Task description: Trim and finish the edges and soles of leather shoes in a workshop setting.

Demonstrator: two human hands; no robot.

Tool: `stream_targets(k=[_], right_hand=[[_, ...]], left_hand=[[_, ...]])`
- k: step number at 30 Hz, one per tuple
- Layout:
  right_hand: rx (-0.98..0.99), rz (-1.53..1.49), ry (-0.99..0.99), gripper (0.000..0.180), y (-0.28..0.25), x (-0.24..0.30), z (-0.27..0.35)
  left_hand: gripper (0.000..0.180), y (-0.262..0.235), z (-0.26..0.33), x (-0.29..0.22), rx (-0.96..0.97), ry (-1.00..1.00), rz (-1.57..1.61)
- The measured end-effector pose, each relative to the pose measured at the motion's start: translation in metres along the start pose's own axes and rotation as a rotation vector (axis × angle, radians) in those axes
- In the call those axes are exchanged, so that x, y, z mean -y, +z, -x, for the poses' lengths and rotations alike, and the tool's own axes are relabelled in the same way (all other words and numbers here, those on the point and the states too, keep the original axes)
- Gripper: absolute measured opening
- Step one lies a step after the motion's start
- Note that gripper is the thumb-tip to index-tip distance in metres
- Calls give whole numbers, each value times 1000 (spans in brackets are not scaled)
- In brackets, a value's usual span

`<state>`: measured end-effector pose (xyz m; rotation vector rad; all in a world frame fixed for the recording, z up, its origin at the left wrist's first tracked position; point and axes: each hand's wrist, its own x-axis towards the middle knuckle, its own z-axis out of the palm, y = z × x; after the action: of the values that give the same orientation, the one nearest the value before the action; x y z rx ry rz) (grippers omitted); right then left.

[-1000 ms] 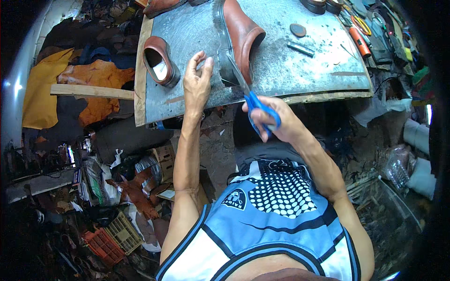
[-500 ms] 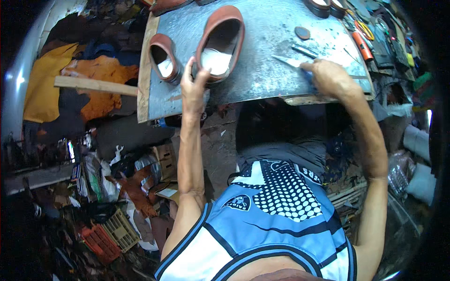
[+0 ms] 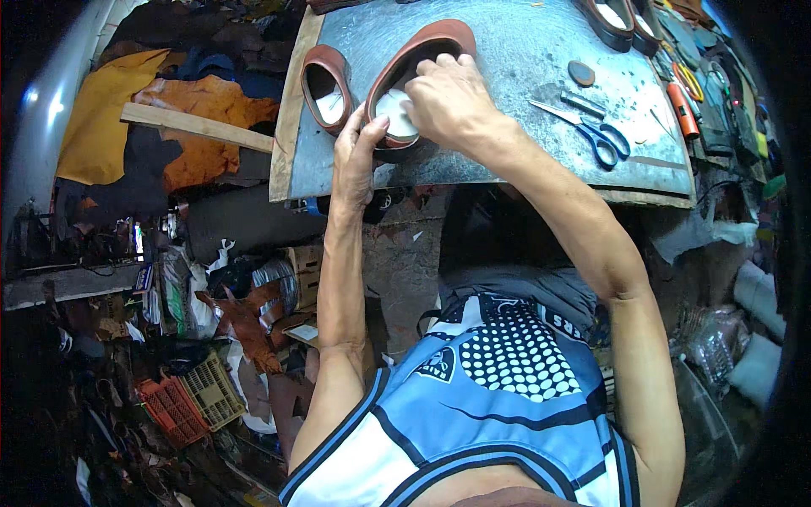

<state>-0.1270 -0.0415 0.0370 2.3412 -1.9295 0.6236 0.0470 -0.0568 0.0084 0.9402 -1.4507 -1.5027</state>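
- Left hand (image 3: 355, 160) is gripping a smooth brown shoe (image 3: 454, 30).
- Right hand (image 3: 450, 100) is curling over its oval opening, grip hidden.
- Scuffed desk (image 3: 525, 59) is bearing pointed scissors (image 3: 585, 127).

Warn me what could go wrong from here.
The scissors lie on the table with their tips pointing toward the right hand; drawing it back might brush them. The larger brown shoe, near the table's front edge, could slip if the left hand loosened. The smaller brown shoe stands close by and might get knocked.
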Motion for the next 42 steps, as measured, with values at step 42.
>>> stream_targets(k=[42], right_hand=[[37,-1898,361,16,34,-25,82]], left_hand=[[66,37,12,14,-89,676,-942]])
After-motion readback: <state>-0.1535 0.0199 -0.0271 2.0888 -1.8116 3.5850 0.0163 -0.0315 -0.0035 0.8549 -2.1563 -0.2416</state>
